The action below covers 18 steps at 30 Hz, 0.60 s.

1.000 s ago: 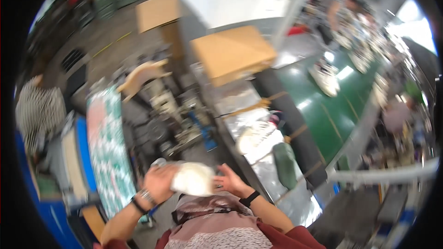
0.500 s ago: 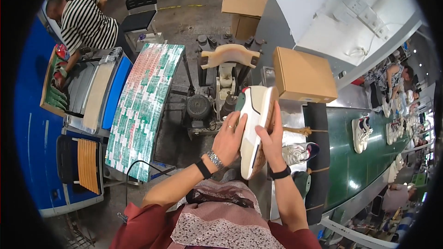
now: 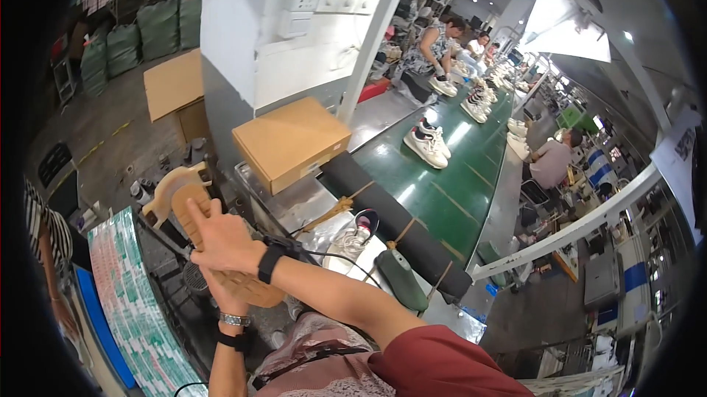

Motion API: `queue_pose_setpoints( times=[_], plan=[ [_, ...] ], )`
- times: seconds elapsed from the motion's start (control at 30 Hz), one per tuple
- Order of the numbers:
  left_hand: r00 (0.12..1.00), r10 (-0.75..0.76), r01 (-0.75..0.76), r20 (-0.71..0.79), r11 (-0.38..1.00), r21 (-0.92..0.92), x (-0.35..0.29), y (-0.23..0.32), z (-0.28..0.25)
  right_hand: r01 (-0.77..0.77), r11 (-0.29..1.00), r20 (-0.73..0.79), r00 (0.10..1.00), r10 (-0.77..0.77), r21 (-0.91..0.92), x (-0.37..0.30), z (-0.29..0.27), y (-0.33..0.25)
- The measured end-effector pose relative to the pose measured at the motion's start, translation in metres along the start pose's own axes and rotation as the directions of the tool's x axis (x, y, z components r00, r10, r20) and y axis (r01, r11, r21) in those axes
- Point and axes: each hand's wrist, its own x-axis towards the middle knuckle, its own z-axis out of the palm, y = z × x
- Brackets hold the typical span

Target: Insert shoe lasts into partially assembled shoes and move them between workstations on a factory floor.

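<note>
A shoe is held with its tan sole (image 3: 255,291) facing up, low at the left in front of me; its upper is mostly hidden. My left hand (image 3: 222,288) grips it from below, partly covered by my right hand. Across the top of the sole lies my right hand (image 3: 230,244), its index finger stretched along the tread and its other fingers partly hidden. Just beyond the toe is a machine's curved beige pad (image 3: 163,195).
A closed cardboard box (image 3: 292,141) stands on the metal bench, near a white shoe (image 3: 349,241) and a dark green last-shaped piece (image 3: 401,279). Several white shoes ride the green conveyor (image 3: 434,202). A patterned green-and-white board (image 3: 131,286) lies left; other people sit along the line.
My view has swung right toward the conveyor. The shoe has been turned sole up and now lies lower left in view. My right hand has shifted from its side onto the sole.
</note>
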Motion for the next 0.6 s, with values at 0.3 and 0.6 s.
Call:
queue_pose_setpoints(
  times=[0.3, 0.6],
  plan=[
    [0.996, -0.093, 0.093, 0.009, 0.968, -0.231, 0.013, -0.008, -0.017, 0.137, 0.991, -0.094, 0.986, -0.136, 0.0, 0.011, 0.014, 0.002],
    [0.967, 0.198, -0.254, 0.16, 0.718, 0.648, -0.005, 0.01, 0.004, -0.083, 0.989, 0.017, 0.997, 0.082, 0.122, -0.016, -0.004, 0.023]
  ],
)
